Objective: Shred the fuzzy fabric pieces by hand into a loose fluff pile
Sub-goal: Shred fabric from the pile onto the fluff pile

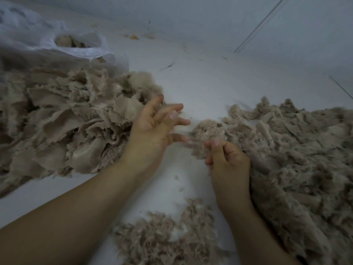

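Observation:
A heap of beige fuzzy fabric pieces (pixel 63 123) lies on the left of the white surface. A big pile of shredded fluff (pixel 298 155) covers the right side. A smaller patch of fluff (pixel 168 238) lies near the bottom middle. My right hand (pixel 227 159) grips a tuft of fuzzy fabric (pixel 208 134) at the fluff pile's left edge, its fingers curled round it. My left hand (pixel 158 127) hovers just left of the tuft with fingers spread and blurred; thin fibres stretch between its thumb and the tuft.
A translucent plastic bag (pixel 63 43) with more beige pieces inside lies at the back left. Small scraps and crumbs dot the white surface (pixel 210 77) at the back. A thin dark line runs across the far right.

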